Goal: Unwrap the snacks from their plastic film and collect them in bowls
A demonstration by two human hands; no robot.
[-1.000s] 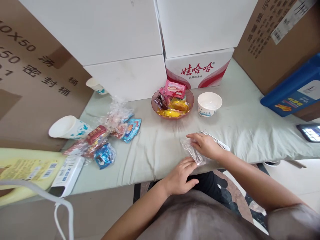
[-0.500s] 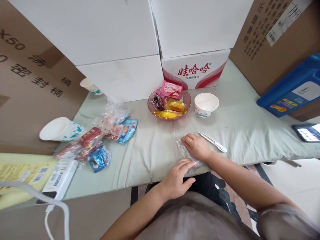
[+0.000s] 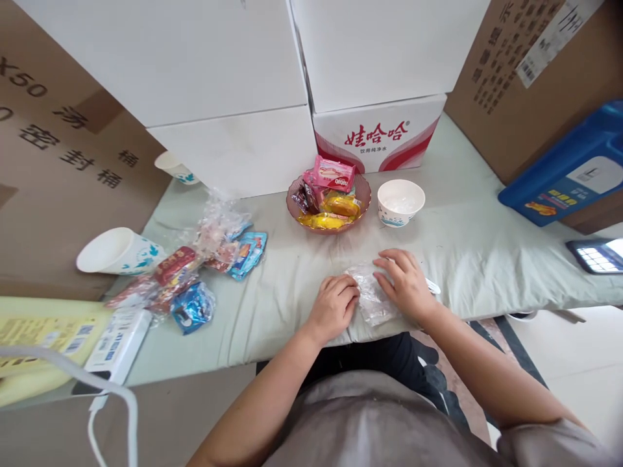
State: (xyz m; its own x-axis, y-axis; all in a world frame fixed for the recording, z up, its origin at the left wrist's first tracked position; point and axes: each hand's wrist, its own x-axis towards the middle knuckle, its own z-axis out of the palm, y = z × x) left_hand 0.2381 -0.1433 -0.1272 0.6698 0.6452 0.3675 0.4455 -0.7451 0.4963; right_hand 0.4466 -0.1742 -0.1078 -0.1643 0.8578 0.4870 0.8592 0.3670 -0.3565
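A crinkled clear plastic wrapper (image 3: 374, 299) lies flat on the cloth-covered table near its front edge. My left hand (image 3: 335, 305) is at the wrapper's left side, its curled fingers pressed together on that edge. On the right, my right hand (image 3: 407, 287) rests with fingers apart, the tips touching the wrapper. Just past that hand, only the end of a white utility knife (image 3: 433, 287) shows; the rest is covered. Behind the hands stand a pink glass bowl (image 3: 294, 219) of packaged snacks and a white paper bowl (image 3: 400, 211) with clear plastic inside.
Several snack packets (image 3: 192, 306) and crumpled wrappers lie left, beside a tipped paper cup (image 3: 121, 253). White cartons (image 3: 233, 152) line the back. A blue jug (image 3: 564, 175) and a phone (image 3: 596, 257) are at the right; a white cable (image 3: 127, 415) crosses the lower left.
My left hand has moved up onto the wrapper's left edge. My right hand has shifted right, uncovering the wrapper, which looks more spread out, and hiding most of the utility knife.
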